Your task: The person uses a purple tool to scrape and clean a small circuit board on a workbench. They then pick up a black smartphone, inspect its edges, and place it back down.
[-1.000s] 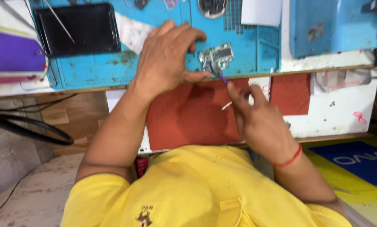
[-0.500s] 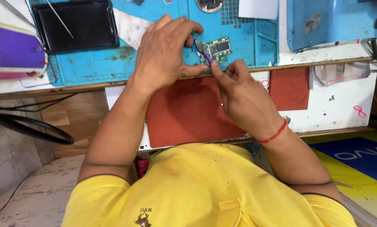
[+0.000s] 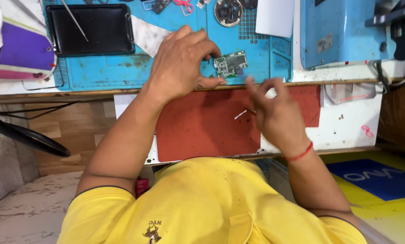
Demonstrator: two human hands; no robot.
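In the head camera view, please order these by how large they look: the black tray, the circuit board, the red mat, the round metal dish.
1. Red mat
2. Black tray
3. and 4. Circuit board and round metal dish look alike; the dish is cut off at the top edge, so no ranking.

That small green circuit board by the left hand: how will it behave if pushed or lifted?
The circuit board looks thin and flat, so it is probably stiff and light, and unlikely to roll. It lies on the blue mat, so a push would likely slide it. Its exposed small parts suggest it is fragile; the left hand touches only its edge.
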